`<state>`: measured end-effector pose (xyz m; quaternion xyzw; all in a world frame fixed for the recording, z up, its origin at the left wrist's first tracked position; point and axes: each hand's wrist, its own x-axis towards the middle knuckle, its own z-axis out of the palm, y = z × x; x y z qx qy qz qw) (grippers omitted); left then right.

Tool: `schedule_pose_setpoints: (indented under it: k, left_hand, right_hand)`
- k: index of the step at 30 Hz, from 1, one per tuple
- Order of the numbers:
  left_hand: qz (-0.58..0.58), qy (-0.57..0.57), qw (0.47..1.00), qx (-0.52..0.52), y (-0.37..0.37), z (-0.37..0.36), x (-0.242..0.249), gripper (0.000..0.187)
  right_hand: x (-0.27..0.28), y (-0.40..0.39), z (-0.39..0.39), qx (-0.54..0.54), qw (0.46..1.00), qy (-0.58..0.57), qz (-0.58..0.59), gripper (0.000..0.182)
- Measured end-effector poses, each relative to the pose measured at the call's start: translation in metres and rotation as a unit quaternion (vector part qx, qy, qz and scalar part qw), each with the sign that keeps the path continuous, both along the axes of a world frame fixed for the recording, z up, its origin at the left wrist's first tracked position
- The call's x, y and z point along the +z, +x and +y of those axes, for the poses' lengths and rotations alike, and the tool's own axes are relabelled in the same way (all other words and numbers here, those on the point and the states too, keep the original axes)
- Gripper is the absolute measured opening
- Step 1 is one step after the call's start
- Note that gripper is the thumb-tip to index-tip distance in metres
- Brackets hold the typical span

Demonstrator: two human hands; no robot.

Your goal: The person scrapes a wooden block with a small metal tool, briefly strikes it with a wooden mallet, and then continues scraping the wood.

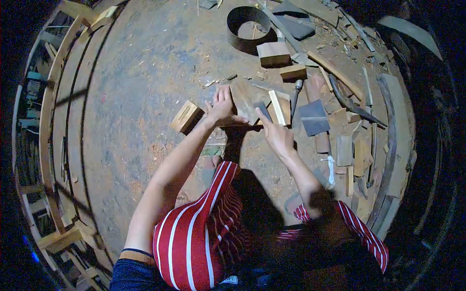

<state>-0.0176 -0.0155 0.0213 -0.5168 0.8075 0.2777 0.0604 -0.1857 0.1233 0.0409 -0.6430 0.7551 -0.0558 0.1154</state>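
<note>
My left hand (pixel 222 109) lies on the near left part of a flat wooden board (pixel 244 98), its fingers stretched forward and its thumb pointing right. At the board's right side my right hand (pixel 276 135) has its index finger extended along a small dark grey piece (pixel 262 111); its other fingers are curled, and what they hold, if anything, is hidden. Just right of that finger, a pale wooden strip (pixel 277 107) rests at a slant. A light wooden block (pixel 187 116) sits left of my left hand.
Beyond the hands stand a round metal ring (pixel 248 30) and two wood blocks (pixel 274 54). A chisel-like tool (pixel 296 97), a dark sandpaper-like sheet (pixel 314 118) and wood scraps (pixel 344 150) lie at right. A wooden frame (pixel 48 116) runs along the left.
</note>
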Motion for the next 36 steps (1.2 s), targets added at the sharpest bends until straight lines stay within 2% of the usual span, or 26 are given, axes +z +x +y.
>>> schedule_pose_setpoints:
  k: [2,4,5,12,14,15,21,25,30,32,33,36]
  left_hand:
    - [0.000,-0.011,1.000,0.001,-0.002,-0.001,0.005,0.145]
    - [-0.019,0.002,1.000,0.006,-0.001,0.000,0.004,0.146]
    - [-0.018,-0.001,1.000,0.004,-0.002,0.000,0.003,0.146]
    - [-0.014,0.006,1.000,0.006,-0.002,0.000,0.003,0.144]
    - [-0.022,0.016,1.000,0.007,0.000,0.002,0.009,0.144]
    - [-0.020,0.016,1.000,0.008,-0.001,0.003,0.012,0.143]
    - [-0.017,-0.005,1.000,0.011,-0.003,0.002,0.008,0.141]
    - [-0.002,-0.010,1.000,0.014,-0.001,-0.001,0.001,0.146]
    - [-0.017,0.003,1.000,0.007,-0.001,0.004,0.011,0.143]
    - [-0.013,-0.012,1.000,0.005,-0.002,0.001,0.002,0.141]
    - [-0.013,-0.017,1.000,0.003,-0.003,-0.001,-0.003,0.141]
    - [-0.018,-0.008,1.000,0.011,-0.001,-0.003,-0.004,0.140]
  right_hand:
    - [0.001,0.003,-0.020,0.003,0.999,-0.022,0.024,0.058]
    - [-0.007,0.005,-0.044,0.014,0.999,-0.028,-0.029,0.059]
    - [-0.010,0.006,-0.052,0.011,0.999,-0.017,-0.035,0.054]
    - [-0.003,0.005,-0.009,-0.002,0.999,0.005,-0.037,0.054]
    - [0.006,0.005,-0.003,-0.011,0.997,0.056,-0.045,0.054]
    - [-0.001,0.005,-0.008,-0.007,0.999,0.016,-0.050,0.053]
    - [-0.013,0.010,-0.080,-0.008,0.997,-0.040,-0.066,0.051]
    - [-0.003,0.010,-0.047,-0.014,0.998,0.016,-0.062,0.052]
    - [-0.004,0.007,-0.006,-0.015,0.995,0.077,-0.054,0.055]
    - [-0.023,0.005,-0.028,0.015,0.998,-0.058,-0.021,0.053]
    - [-0.003,0.011,-0.048,-0.012,0.997,0.025,-0.076,0.051]
    - [-0.010,0.017,-0.096,-0.013,0.996,-0.032,-0.081,0.049]
